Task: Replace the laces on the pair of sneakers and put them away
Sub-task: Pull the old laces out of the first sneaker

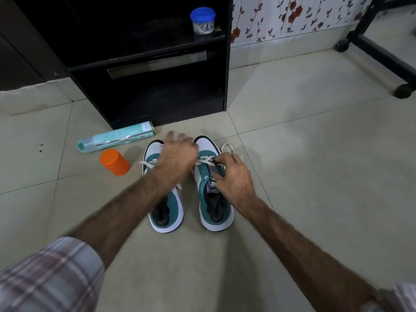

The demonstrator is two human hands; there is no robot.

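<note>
Two white and teal sneakers stand side by side on the tiled floor, toes pointing away from me. My left hand (179, 152) reaches over the toe area between them with fingers spread, covering part of the left sneaker (167, 210). My right hand (231, 174) is on the right sneaker (206, 181), its fingers pinching the cream lace (206, 159) near the eyelets. A loop of that lace (227, 147) lies on the floor to the right of the toe. A dark sock sits inside each shoe.
A black cabinet (227, 64) with open shelves stands just beyond the sneakers; a blue-lidded jar (202, 21) holding white laces sits on its shelf. A teal spray can (116, 140) and an orange-capped bottle (114, 162) lie left. A wheeled black frame (382, 57) is far right.
</note>
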